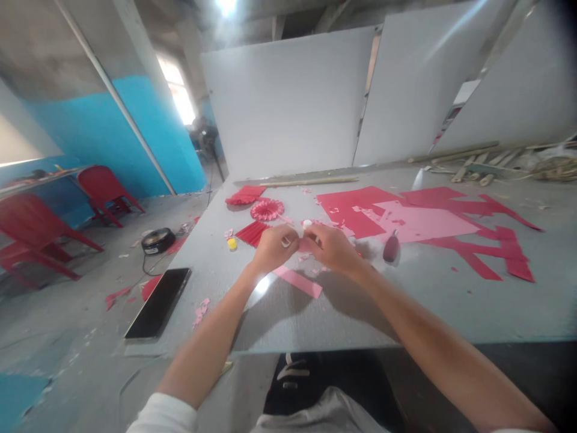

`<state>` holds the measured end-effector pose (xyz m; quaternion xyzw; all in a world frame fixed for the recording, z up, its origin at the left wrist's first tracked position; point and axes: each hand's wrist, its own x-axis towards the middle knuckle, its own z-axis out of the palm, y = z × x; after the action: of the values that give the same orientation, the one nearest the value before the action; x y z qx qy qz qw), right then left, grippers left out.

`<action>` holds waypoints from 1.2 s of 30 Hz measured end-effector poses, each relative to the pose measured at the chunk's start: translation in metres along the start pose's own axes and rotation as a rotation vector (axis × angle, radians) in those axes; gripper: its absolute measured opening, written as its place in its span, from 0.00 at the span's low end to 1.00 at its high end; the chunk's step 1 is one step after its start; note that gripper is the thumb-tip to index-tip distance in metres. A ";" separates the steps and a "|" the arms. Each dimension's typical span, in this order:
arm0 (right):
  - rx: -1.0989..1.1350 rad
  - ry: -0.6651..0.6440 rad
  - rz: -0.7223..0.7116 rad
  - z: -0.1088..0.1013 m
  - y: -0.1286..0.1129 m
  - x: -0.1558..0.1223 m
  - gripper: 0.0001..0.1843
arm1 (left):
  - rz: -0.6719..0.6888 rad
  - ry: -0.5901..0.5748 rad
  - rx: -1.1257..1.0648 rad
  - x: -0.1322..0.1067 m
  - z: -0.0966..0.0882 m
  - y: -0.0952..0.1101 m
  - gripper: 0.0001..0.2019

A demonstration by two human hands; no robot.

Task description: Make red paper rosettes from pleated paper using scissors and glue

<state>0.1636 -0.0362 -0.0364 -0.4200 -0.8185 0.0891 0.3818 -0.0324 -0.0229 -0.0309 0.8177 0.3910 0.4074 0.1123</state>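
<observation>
Over the middle of the table, my left hand [274, 248] and my right hand [336, 248] are close together, fingers pinched. A small piece of pink paper [306, 245] shows between the fingertips, partly hidden by both hands. Just behind them is a small white cap [307, 224]; what it belongs to is hidden. Below lies a pink paper strip [300, 282] among small scraps. Left of my left hand is a pleated red paper [250, 233], with a round red-pink paper rosette [267, 209] and another pleated red piece [246, 195] farther back.
Red sheets [351, 207] and a pink sheet [424, 221] spread over the right side, near a dark red bottle [392, 248]. A phone [158, 304] lies at the left edge, a yellow cap [231, 244] nearer the middle. Bamboo sticks [478, 165] lie at the back right.
</observation>
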 end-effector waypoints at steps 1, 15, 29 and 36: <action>0.005 0.008 0.004 -0.001 0.001 0.000 0.06 | -0.005 0.005 0.007 0.000 -0.002 -0.003 0.04; 0.424 -0.039 0.020 -0.014 0.012 0.002 0.06 | -0.264 -0.217 -0.618 -0.005 0.009 -0.009 0.11; 0.524 0.040 0.217 -0.009 0.010 0.002 0.17 | -0.405 0.012 -0.827 -0.002 0.009 -0.010 0.17; 0.369 -0.015 0.176 -0.007 0.007 0.000 0.13 | -0.343 0.073 -0.667 -0.006 0.020 -0.001 0.16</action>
<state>0.1733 -0.0334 -0.0347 -0.4120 -0.7512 0.2736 0.4371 -0.0201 -0.0237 -0.0482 0.6436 0.3718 0.5164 0.4253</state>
